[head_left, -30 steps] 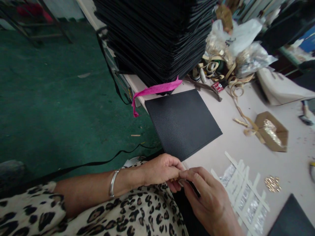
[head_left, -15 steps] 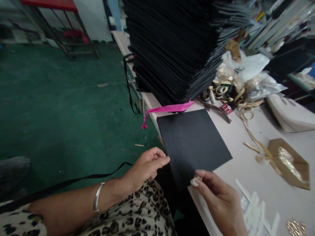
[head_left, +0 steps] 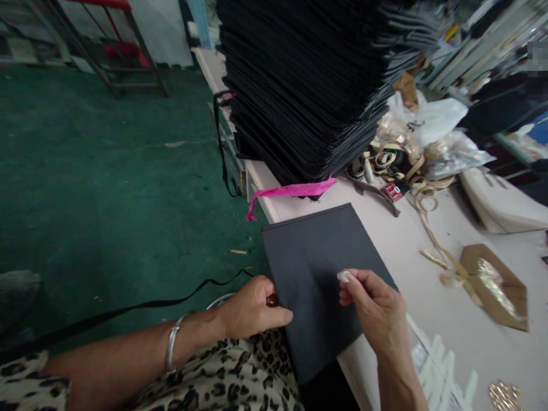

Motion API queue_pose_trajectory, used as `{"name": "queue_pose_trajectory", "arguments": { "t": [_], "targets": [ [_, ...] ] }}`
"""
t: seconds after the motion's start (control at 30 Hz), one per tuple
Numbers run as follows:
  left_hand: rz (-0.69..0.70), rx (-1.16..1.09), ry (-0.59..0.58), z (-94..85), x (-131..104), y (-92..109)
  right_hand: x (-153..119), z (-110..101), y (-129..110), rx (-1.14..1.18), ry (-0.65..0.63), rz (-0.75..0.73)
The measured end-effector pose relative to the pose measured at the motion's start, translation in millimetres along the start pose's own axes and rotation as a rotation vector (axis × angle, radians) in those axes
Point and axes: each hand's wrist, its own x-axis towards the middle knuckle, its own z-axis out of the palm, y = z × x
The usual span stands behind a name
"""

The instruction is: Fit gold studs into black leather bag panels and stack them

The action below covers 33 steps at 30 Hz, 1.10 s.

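A flat black panel (head_left: 317, 262) lies over the front edge of the pale table, its near part sticking out past the edge. My left hand (head_left: 259, 308) grips the panel's left edge, thumb on top and fingers beneath. Above the panel's right side is my right hand (head_left: 368, 297), its thumb and forefinger pinched together and the other fingers curled. Whatever that pinch holds is too small to make out. Behind the panel a pink strip (head_left: 295, 189) lies at the foot of a tall stack of black pieces (head_left: 299, 85).
On the table (head_left: 428, 245) are plastic bags (head_left: 440, 120), tan strips, a brown cardboard piece (head_left: 468, 257), white strips (head_left: 436, 359) and gold-coloured parts (head_left: 504, 395). A red-topped stand (head_left: 115, 4) is on the green floor at the back left.
The black panel has slid toward me, away from the stack. My left hand has closed on its edge and moved nearer. My right hand has moved up over the panel.
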Motion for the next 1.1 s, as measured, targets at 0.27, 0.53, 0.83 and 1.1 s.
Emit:
{"name": "queue_pose_trajectory", "arguments": {
  "t": [0.27, 0.53, 0.83, 1.1],
  "targets": [
    [-0.030, -0.175, 0.212, 6.5, 4.4, -5.4, -0.4, 3.6, 6.1, 0.230, -0.300, 0.010],
    [-0.170, -0.256, 0.153, 18.4, 14.0, 6.9, 0.4, 4.8, 4.9, 0.378, -0.225, 0.197],
    [-0.276, -0.295, 0.185, 23.1, 21.8, 16.1, -0.2, -1.9, 9.3, 0.352, -0.283, 0.207],
    [-0.340, -0.371, 0.181, 20.5, 27.2, 10.6, 0.2, -1.0, 11.0, 0.366, -0.294, 0.217]
  ]
}}
